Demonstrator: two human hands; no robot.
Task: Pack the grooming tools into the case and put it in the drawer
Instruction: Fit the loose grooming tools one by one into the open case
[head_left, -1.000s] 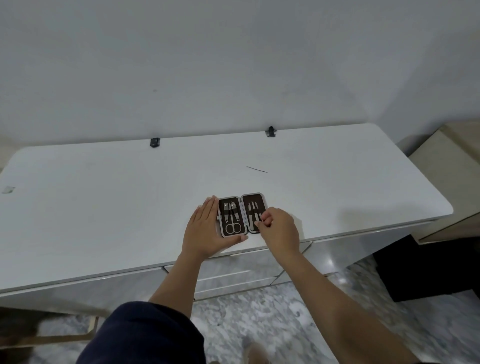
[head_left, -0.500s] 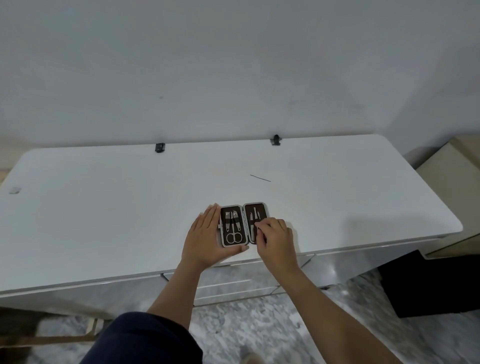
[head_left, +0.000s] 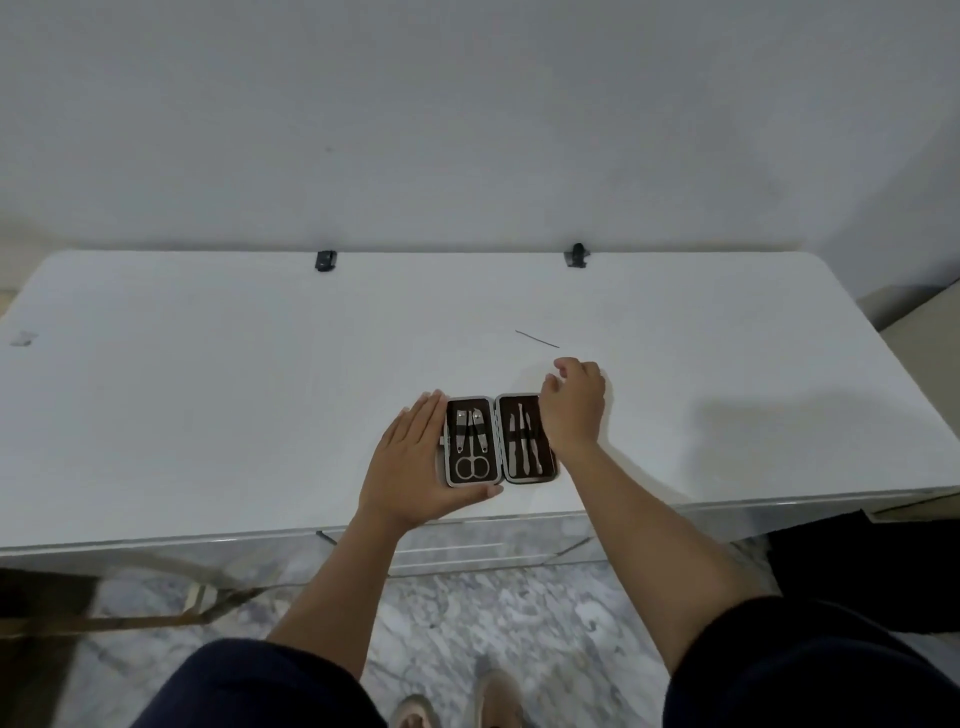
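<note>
The grooming case (head_left: 500, 440) lies open and flat near the front edge of the white dresser top (head_left: 208, 389). Its left half holds clippers and small scissors (head_left: 471, 466); its right half holds slim metal tools (head_left: 522, 441). My left hand (head_left: 415, 462) rests flat against the case's left side, thumb along its front edge. My right hand (head_left: 571, 410) hovers over the case's right edge, fingers loosely curled and reaching back, holding nothing. A thin dark tool (head_left: 537, 339) lies alone on the top, just beyond my right hand.
Two small black clips (head_left: 325, 260) (head_left: 575, 255) sit at the back edge by the wall. Drawer fronts (head_left: 467, 540) show below the dresser top, shut. A beige cabinet (head_left: 924, 332) stands at the right. Marble floor and my feet are below.
My right hand has left the tools in the case's right half and moved back and to the right, toward the thin dark tool. My left hand stays against the case.
</note>
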